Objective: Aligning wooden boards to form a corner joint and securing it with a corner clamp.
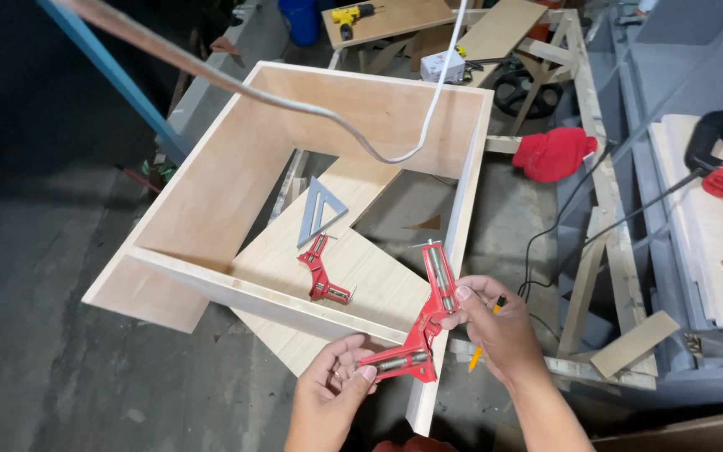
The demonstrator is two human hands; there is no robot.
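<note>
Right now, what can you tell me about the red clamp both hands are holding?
The red corner clamp is an L-shaped metal tool with two arms meeting at a right angle, each carrying a silvery screw spindle. It sits on the near corner of the open plywood box frame, where two panels meet. The left hand grips its lower arm; the right hand, which also holds a pencil, grips its upper arm.

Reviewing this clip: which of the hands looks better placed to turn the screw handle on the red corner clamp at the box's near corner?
Probably the left hand: its fingers already rest at the clamp's lower handle end. The right hand steadies the upper arm and also holds a pencil.
</note>
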